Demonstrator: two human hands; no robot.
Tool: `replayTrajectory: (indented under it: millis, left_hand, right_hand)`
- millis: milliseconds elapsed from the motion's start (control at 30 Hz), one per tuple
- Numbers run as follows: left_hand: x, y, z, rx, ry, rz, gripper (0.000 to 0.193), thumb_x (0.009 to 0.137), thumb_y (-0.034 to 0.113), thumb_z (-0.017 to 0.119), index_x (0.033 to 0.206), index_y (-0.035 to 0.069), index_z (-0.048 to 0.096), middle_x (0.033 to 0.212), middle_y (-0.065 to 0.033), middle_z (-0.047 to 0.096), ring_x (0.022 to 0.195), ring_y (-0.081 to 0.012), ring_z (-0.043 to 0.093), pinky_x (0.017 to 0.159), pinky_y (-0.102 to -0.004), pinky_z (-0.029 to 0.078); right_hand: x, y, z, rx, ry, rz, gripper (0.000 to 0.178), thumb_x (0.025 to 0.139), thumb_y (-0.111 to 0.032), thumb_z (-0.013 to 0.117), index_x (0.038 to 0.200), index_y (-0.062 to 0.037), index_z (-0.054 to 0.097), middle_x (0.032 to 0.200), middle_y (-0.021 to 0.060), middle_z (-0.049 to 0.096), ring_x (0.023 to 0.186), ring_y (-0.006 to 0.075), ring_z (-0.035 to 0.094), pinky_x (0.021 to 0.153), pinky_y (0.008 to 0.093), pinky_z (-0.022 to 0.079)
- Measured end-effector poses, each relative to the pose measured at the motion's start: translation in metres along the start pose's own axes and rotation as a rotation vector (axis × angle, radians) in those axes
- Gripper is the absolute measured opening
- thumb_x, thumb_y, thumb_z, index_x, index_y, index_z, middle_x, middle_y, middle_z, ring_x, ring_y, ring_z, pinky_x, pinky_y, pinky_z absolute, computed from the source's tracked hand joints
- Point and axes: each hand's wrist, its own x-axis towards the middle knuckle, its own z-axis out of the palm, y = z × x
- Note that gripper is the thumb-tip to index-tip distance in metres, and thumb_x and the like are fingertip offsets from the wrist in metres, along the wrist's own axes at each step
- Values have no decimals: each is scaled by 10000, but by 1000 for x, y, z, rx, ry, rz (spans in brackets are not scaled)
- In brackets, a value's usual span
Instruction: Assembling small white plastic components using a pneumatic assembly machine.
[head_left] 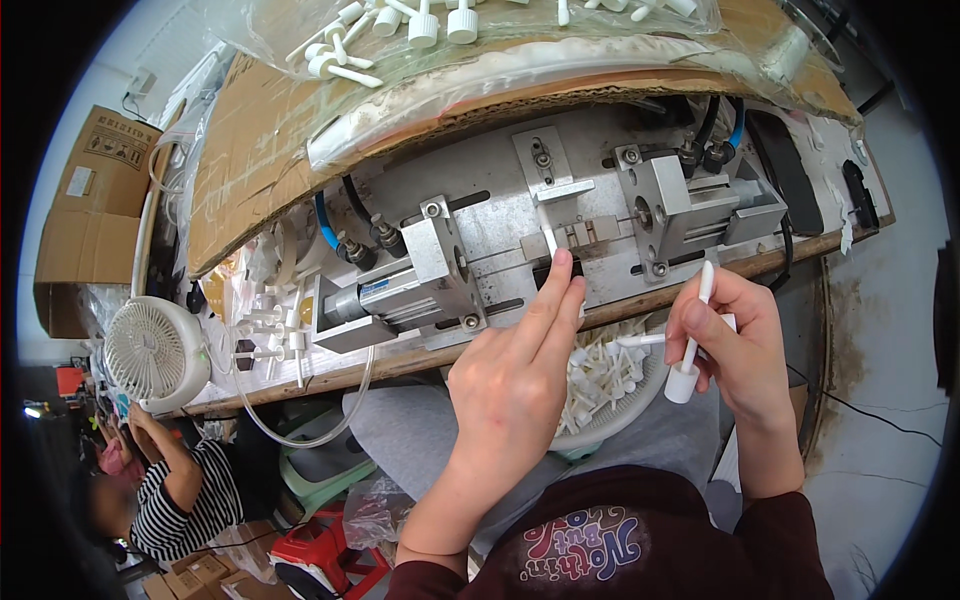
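My left hand reaches to the middle of a metal clamping fixture, index and middle fingers stretched out side by side. Its index fingertip touches the lower end of a white plastic rod lying in the fixture; my thumb is hidden. Off to the right, my right hand is closed around a white applicator cap, its thin stem pointing up past the fingers. A second white stemmed piece sticks out leftward from the same hand. Beneath my hands, a white basket holds many such applicators.
Metal pneumatic cylinders flank the fixture, a left one and a right one. A cardboard sheet with bagged white caps overhangs the back. A small fan and loose applicators stand left. Another person sits beyond.
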Motion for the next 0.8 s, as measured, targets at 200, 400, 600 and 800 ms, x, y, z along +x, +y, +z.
replayTrajectory:
  millis: [200,400,600,800]
  left_hand:
    - [2,-2,-6,-74,-14,2,331,773,90,787,1099,59,738,1207,-56,710,627,-189,642,581,-289,499]
    - [-6,9,-12,-574,60,194,403,676,100,856,1065,58,757,1039,-102,731,786,-216,712,669,-298,557]
    - [-10,14,-21,-465,138,87,370,712,48,847,1067,22,747,1025,-97,699,775,-209,697,642,-286,548]
    - [-6,0,-2,-67,98,95,300,768,76,800,1056,19,734,1237,-116,690,680,-189,657,620,-274,516]
  right_hand:
    - [0,6,5,-53,123,-52,200,955,-210,688,882,-26,660,696,19,657,492,25,523,422,167,365]
    - [-1,13,26,1,120,-57,185,968,-188,676,909,-13,662,707,17,657,510,20,540,433,166,386]
    - [6,17,21,134,23,-221,211,1014,-186,605,1070,16,630,811,60,667,604,56,584,536,186,453]
    - [1,11,2,138,-55,-520,620,1044,-484,376,1212,93,527,1132,253,647,962,314,709,836,388,560]
